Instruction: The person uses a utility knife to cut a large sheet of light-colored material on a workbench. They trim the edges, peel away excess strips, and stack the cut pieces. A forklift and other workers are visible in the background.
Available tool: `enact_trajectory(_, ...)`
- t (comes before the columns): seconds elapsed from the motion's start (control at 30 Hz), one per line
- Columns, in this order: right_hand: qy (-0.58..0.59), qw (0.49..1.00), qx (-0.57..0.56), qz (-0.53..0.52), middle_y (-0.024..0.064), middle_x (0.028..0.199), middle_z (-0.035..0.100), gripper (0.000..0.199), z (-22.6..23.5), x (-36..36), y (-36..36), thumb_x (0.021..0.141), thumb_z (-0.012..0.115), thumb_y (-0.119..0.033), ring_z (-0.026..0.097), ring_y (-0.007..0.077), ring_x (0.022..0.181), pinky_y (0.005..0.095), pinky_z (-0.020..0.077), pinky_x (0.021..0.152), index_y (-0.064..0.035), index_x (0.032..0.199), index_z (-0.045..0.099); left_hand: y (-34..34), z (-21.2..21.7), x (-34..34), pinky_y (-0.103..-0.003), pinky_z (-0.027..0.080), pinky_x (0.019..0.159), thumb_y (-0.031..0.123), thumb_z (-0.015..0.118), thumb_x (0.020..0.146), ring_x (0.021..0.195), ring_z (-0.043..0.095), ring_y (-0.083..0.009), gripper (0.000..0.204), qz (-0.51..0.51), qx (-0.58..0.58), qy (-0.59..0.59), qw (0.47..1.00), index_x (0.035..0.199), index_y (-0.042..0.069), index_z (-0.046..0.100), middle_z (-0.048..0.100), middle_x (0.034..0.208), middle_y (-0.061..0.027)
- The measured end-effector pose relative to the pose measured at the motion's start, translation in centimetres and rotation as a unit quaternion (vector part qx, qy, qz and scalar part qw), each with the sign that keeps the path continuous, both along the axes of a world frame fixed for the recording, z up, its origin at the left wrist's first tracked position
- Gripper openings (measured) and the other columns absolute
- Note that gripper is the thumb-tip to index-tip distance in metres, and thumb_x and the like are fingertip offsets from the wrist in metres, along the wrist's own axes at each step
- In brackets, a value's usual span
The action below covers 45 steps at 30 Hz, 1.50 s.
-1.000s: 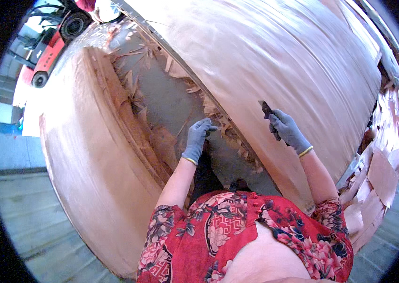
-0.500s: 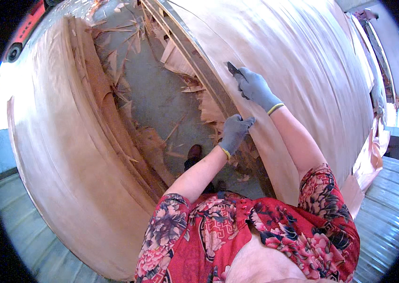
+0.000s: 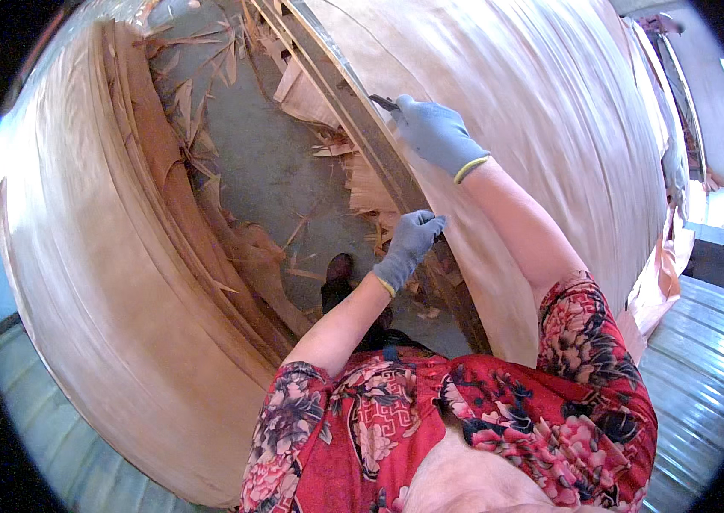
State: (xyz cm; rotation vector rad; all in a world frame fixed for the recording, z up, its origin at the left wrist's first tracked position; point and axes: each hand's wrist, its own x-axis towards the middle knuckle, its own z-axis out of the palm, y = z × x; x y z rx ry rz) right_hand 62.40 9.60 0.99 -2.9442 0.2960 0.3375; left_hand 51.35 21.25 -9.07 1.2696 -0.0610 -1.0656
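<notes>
Thin wood sheet (image 3: 550, 128) looks light, bendy, easy to tear; best held at edge. Right hand (image 3: 434, 132) curled around small dark tool (image 3: 383, 103) at sheet edge. Left hand (image 3: 410, 244) pinches same edge, lower down.

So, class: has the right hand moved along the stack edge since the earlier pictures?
Yes. The right hand, holding a dark tool, has moved up along the veneer stack's edge, away from the left hand.
</notes>
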Motion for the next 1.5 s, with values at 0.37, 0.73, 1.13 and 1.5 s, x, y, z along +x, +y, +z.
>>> enact_trajectory(0.37,0.016,0.998,-0.05,-0.021,0.0194,0.079,0.063,0.016,-0.7,0.4,0.7,0.082,0.045,-0.013,0.064,0.0342,0.073,0.0432,0.0491,0.058,-0.0014,0.09,0.053,-0.4,-0.6,0.8,-0.024,0.039,0.053,0.021,0.062,0.081,0.058,0.046,-0.0064,0.02,-0.052,0.04,-0.073,0.995,0.074,0.002,0.063,0.056,0.064,0.0025)
enact_trajectory(0.73,0.04,0.997,-0.039,-0.06,0.0213,0.074,0.061,0.017,-2.7,0.4,-0.3,0.084,0.044,-0.017,0.062,0.0352,0.07,0.0454,0.0475,0.057,-0.0016,0.086,0.052,-1.3,-1.5,2.8,-0.028,0.037,0.048,0.02,0.06,0.08,0.05,0.045,-0.0092,0.023,-0.047,0.032,-0.088,0.995,0.069,0.0,0.061,0.055,0.056,-0.0019)
enact_trajectory(1.13,0.112,0.989,-0.025,-0.098,0.0191,0.072,0.062,0.015,-3.0,-3.4,-2.3,0.082,0.047,-0.014,0.063,0.0354,0.07,0.0445,0.0488,0.058,-0.0008,0.088,0.051,-3.3,-4.5,6.2,-0.026,0.042,0.055,0.017,0.062,0.08,0.061,0.051,-0.0101,0.016,-0.006,-0.055,0.025,0.998,0.078,0.001,0.062,0.06,0.07,-0.0017)
enact_trajectory(1.5,0.031,0.995,0.034,-0.089,0.0202,0.067,0.059,0.022,-4.8,-9.2,-4.7,0.087,0.042,-0.021,0.06,0.0364,0.062,0.0466,0.0454,0.053,-0.0006,0.088,0.048,-2.4,-4.2,5.1,-0.026,0.047,0.056,0.024,0.06,0.081,0.065,0.059,-0.0148,0.023,0.15,-0.021,0.071,0.986,0.087,0.002,0.062,0.062,0.078,-0.0051)
